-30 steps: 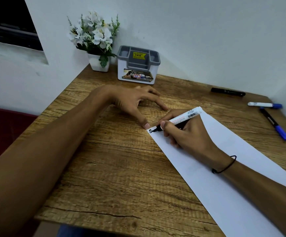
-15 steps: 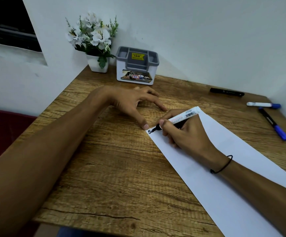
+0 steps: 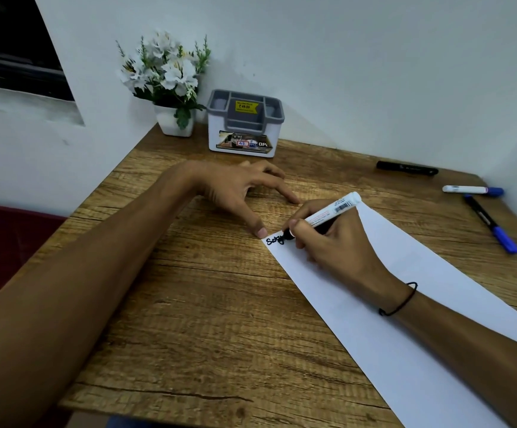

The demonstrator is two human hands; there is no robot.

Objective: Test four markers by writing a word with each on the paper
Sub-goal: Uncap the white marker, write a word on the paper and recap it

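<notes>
Flower pot (image 3: 174,118): one, stood at the upper left of the frame in the far left corner of the table (image 3: 189,304), against the wall.
Organiser box (image 3: 242,125): one, grey and white, just right of the pot along the far edge.
Left hand (image 3: 235,189): lay flat on bare wood at centre frame, fingers spread and holding nothing; thumb tip touched the far left corner of the paper (image 3: 405,319).
Open room: bare wood ran from the left forearm to the near and left table edges.
Right hand (image 3: 334,242): rested on the paper, fingers closed around the white marker (image 3: 331,211); black tip touched the sheet beside a few black written letters.
Paper: one sheet, ran from centre frame out past the lower right border.
Other markers: three, at the upper right, well apart from the paper: black marker (image 3: 407,168) near the far wall, white marker with blue cap (image 3: 471,189), and dark marker with blue cap (image 3: 492,223) near the right table edge.
Marker count: four.
</notes>
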